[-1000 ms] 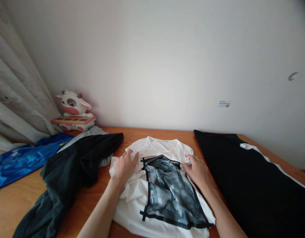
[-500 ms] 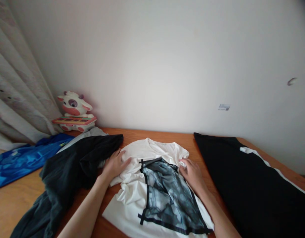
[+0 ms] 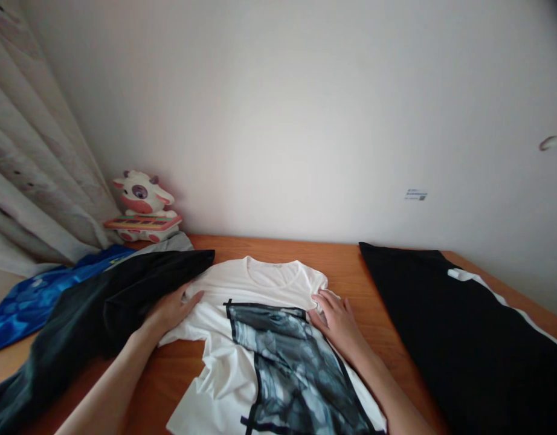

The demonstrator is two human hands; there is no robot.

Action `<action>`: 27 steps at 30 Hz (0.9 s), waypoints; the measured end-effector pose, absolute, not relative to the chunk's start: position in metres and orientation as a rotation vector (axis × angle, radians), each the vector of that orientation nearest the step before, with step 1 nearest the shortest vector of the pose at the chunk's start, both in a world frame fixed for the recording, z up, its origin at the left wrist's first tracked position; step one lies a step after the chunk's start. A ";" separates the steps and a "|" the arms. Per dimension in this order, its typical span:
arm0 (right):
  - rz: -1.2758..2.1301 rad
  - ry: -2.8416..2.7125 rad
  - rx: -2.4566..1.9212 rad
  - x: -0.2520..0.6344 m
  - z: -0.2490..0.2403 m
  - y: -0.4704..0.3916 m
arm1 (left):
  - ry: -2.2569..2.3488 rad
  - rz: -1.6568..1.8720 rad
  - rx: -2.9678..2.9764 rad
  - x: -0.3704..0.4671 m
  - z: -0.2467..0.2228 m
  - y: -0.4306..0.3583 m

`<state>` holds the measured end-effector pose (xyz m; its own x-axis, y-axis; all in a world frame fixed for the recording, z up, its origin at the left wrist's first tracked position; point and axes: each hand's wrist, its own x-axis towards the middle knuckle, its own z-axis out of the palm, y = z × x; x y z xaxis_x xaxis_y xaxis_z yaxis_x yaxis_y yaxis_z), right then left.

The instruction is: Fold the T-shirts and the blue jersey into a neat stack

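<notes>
Step in hand, in my judgement: the white shirt (image 3: 269, 338) is being spread and straightened on the table (image 3: 342, 260). It lies face up, neckline at the far end, with the print (image 3: 283, 344) below. Far portion fairly flat; left side, below the sleeve, gathered in folds. The print is rumpled too.

The next move, as I judge it, calls for drawing out those folds toward the near left, with the shoulders kept level. A hard pull on one sleeve could skew the body.

Position of the shirt: between the two hands, its near part running toward the person and out of sight at the bottom. The hands are well apart. The left hand (image 3: 172, 309) is on the left sleeve, thumb and fingers parted, just beside the dark garment (image 3: 74, 314); whether it grips cloth, I cannot tell. The right hand (image 3: 339, 320) touches the right sleeve with bent fingers; a firm pinch cannot be confirmed. The right forearm covers part of the shirt's right edge.

The black garment (image 3: 464, 338) lies to the right, apart from the shirt.
</notes>
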<state>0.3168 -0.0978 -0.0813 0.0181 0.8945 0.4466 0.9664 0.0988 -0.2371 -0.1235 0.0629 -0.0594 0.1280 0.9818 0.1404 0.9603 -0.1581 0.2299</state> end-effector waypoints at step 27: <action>-0.159 -1.331 -2.365 0.365 -0.068 -0.117 | 1.648 0.871 2.692 -0.087 -0.063 0.008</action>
